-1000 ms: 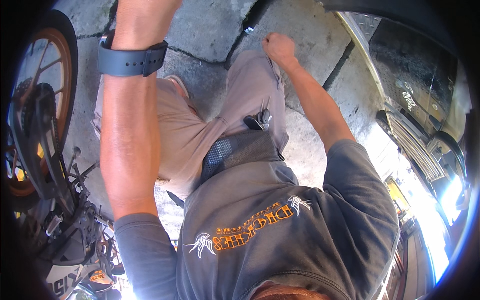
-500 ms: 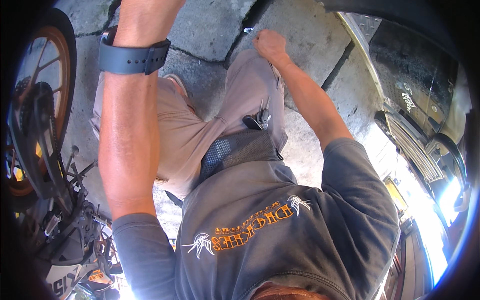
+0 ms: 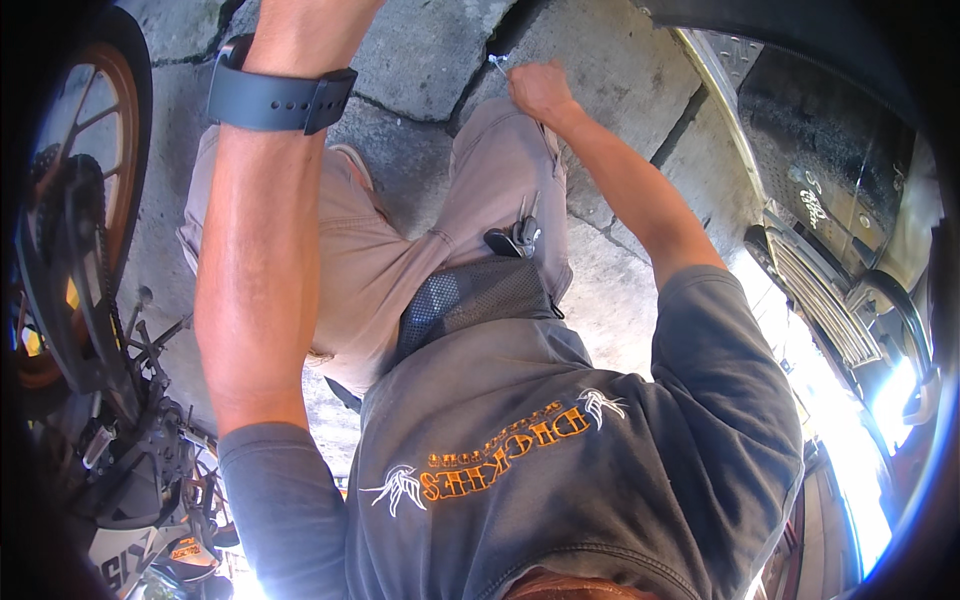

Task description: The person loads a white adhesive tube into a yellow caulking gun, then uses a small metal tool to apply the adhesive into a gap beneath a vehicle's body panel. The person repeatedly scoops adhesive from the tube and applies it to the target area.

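Note:
My right hand [image 3: 541,90] is closed, held out just beyond my bent knee [image 3: 495,130]. From its left side sticks a thin, bright piece with a small whitish end [image 3: 497,61]; its exact kind is too small to make out. My left forearm [image 3: 262,250], with a dark grey watch [image 3: 275,98] at the wrist, stretches up the left of the view. The left hand itself lies past the top edge, so its fingers are hidden.
A motorcycle wheel with a bronze rim [image 3: 118,120] and dark swingarm [image 3: 75,270] stands close on my left. Cracked concrete slabs [image 3: 420,60] lie below. Black keys [image 3: 513,238] hang at my waist. A dark panel with a metal edge [image 3: 725,130] is on the right.
My left forearm has shifted slightly to the right and up. The right hand has turned a little, and more of the thin piece shows beside it.

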Demonstrator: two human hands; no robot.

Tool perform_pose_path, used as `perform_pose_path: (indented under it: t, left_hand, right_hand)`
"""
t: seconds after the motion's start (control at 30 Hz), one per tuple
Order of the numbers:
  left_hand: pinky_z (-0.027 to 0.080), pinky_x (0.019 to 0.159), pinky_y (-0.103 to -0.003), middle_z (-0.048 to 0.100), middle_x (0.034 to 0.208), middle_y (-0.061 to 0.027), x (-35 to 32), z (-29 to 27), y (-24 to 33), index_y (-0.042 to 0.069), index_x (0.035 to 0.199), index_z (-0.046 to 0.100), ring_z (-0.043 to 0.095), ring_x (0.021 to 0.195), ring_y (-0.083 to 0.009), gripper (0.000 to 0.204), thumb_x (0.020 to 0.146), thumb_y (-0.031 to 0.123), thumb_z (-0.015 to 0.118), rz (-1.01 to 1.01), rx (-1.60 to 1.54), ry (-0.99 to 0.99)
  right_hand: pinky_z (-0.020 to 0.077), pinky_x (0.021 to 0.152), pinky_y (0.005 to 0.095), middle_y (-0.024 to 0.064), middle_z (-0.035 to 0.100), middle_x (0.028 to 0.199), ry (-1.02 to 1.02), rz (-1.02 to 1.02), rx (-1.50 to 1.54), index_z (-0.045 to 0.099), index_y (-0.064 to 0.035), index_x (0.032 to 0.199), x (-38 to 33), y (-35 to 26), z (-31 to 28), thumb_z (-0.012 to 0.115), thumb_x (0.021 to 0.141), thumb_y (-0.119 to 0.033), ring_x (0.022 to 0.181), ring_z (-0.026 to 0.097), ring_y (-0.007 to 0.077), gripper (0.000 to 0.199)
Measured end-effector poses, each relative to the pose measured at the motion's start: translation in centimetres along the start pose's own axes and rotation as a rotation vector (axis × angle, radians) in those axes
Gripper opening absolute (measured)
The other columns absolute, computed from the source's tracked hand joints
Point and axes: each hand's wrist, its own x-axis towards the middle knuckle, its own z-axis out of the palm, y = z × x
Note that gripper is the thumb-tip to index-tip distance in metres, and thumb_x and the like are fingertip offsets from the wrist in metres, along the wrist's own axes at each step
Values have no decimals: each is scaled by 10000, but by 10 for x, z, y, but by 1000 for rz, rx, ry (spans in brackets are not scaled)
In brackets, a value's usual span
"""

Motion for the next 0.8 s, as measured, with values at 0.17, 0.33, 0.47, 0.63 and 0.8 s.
perform_pose_path:
  t: [0.17, 0.33, 0.47, 0.63, 0.8]
  left_hand:
    - [478, 660, -186, 726, 864, -21, -1, 3, 1, -1, 980, 719, 631, 739, -53, 143, 893, 87, 791, -19, 26, 9]
    - [471, 652, -183, 724, 859, -16, 0, 0, 3, 1, 989, 720, 624, 733, -48, 141, 898, 87, 787, -29, 32, 6]
    - [486, 674, -195, 728, 889, -27, 1, -5, 3, -2, 1023, 716, 629, 761, -58, 151, 911, 83, 772, -54, 42, -28]
    - [551, 829, -257, 721, 986, -67, -35, 2, 3, -32, 1077, 679, 664, 856, -120, 145, 973, 69, 675, -273, -91, -99]
    - [570, 854, -294, 759, 1027, -68, -4, 11, -3, 30, 1060, 756, 710, 927, -134, 236, 829, 18, 801, -68, 112, -164]
  right_hand:
    - [503, 876, 531, 173, 752, 915, -4, -42, 64, 751, -81, 871, -2, 5, 0, 574, 841, -108, 883, 731, 361, 182]
    - [533, 797, 519, 205, 726, 877, -48, 44, 153, 748, -59, 911, 1, 6, -9, 586, 850, -207, 874, 695, 401, 227]
    - [551, 789, 508, 217, 719, 886, -90, 178, 175, 748, -47, 875, -9, 11, -28, 599, 842, -229, 873, 690, 411, 237]
    - [554, 779, 530, 235, 704, 882, 212, 228, 291, 737, -52, 880, -31, 29, -43, 594, 873, -235, 846, 676, 452, 232]
    - [525, 711, 461, 183, 700, 846, 600, 436, 659, 756, -52, 949, -87, 30, -130, 651, 920, -218, 790, 682, 375, 198]
